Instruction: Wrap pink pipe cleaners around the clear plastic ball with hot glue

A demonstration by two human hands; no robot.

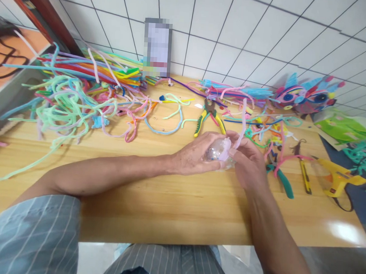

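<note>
Left hand point(194, 154) fingers wrap clear, shiny rounded object point(213, 151), contents unclear; right hand point(250, 163) fingers pinch fuzzy lilac stem point(242, 123), mid-tabletop point(167, 201).

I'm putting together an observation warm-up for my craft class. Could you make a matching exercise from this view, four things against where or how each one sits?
Things
1. Clear ball
2. Lilac stem
3. Pliers
4. Glue gun

Places and states
A. Near the right end of the table
B. Cupped in the left hand
C. Lying open, just beyond the hands
D. Sticking up from the right hand

Pairs
1-B: clear ball
2-D: lilac stem
3-C: pliers
4-A: glue gun
</note>
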